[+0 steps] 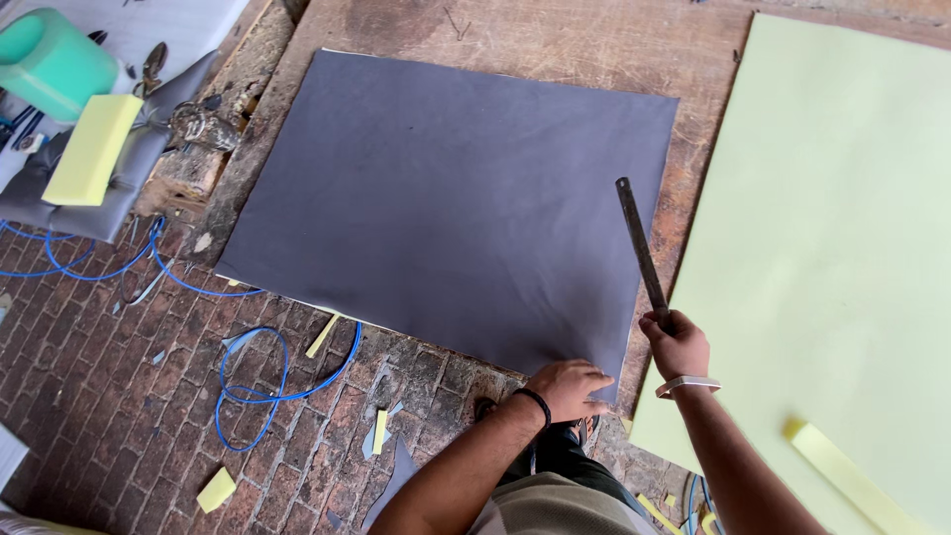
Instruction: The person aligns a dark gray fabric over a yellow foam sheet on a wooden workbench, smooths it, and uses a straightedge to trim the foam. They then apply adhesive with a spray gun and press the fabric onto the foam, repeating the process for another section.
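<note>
Feet mostly hidden under the body at 6 o'clock; fingertips of left hand [570, 388] spread flat, grasping nothing, pressing the near corner of dark grey sheet [451, 203]. Right hand [677, 344] at 5 o'clock, clenched around lower end of dark metal ruler [642, 248], tilted toward 11 o'clock over the sheet's right edge. Sheet smooth, matte, rectangular, lying on wooden board [515, 30]. Pale green sheet [842, 228] at 3 o'clock, cut off by frame.
</note>
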